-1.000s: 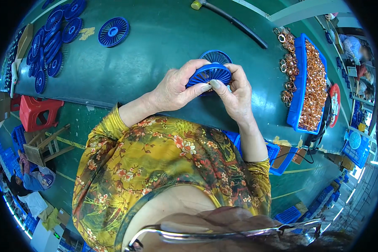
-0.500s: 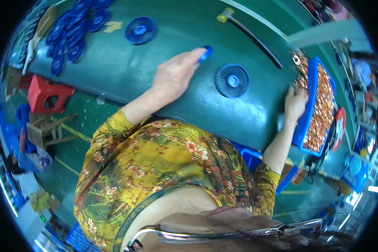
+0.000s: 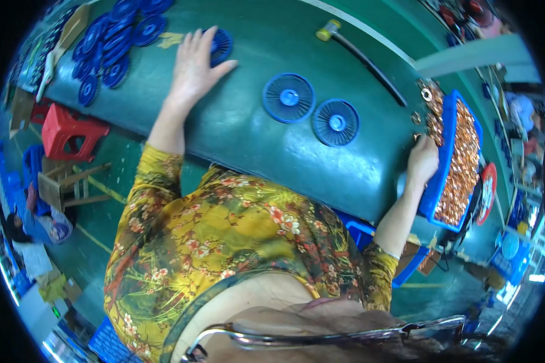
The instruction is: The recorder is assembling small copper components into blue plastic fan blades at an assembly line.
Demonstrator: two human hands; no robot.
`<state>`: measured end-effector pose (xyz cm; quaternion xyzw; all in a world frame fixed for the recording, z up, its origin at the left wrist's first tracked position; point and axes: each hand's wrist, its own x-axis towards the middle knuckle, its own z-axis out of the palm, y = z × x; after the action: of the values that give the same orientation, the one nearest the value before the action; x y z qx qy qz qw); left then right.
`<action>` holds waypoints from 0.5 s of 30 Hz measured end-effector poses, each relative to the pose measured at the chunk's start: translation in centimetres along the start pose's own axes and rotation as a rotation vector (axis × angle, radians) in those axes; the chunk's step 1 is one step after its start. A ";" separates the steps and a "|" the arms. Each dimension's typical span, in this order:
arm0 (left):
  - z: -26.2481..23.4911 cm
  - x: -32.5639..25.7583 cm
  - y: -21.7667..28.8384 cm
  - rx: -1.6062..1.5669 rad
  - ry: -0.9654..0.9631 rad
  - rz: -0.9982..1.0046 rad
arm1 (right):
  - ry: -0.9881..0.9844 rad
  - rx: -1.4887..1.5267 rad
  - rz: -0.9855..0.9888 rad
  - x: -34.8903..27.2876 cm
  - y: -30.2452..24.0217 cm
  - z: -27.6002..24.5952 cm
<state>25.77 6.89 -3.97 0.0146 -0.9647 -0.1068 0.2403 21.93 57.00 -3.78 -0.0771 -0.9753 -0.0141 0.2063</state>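
Observation:
My left hand (image 3: 192,66) is open with fingers spread, held over the table beside a round blue slotted disc (image 3: 221,48), partly covering it. Whether the fingertips touch the disc I cannot tell. Two more blue discs lie flat in the middle, one with fine spokes (image 3: 289,97) and another (image 3: 336,123) close to its right. My right hand (image 3: 424,161) is closed at the near side of a small pile of copper-coloured rings (image 3: 434,121). A ring shows at its pinched fingertips. One loose ring (image 3: 416,118) lies just beyond.
A blue tray (image 3: 443,163) full of copper-coloured pieces stands right of my right hand. A hammer with a black handle (image 3: 369,63) lies toward the far side. Several blue discs (image 3: 106,45) are heaped at the far left. A red stool (image 3: 72,133) stands beyond the table's near edge.
My left hand has let go of a blue disc, which now lies in the middle, and moved left to another disc. My right hand has drawn slightly nearer from the ring pile.

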 end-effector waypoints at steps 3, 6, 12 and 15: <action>0.4 -0.7 -1.2 -0.007 -0.059 -0.046 | 0.010 0.155 -0.094 -0.8 -1.5 -1.2; -1.2 0.4 0.2 -0.131 -0.031 -0.207 | -0.062 0.159 -0.104 -1.1 -1.6 -1.3; -1.8 -0.7 3.2 -0.504 0.166 -0.385 | 0.122 0.552 -0.267 -2.8 -4.0 -3.6; -1.9 -1.5 6.3 -0.846 0.164 -0.341 | 0.226 0.693 -0.336 -4.1 -5.4 -5.2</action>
<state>28.10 12.84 -1.69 0.0820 -0.7979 -0.5277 0.2796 26.85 50.77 -0.70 0.1598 -0.8924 0.2738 0.3210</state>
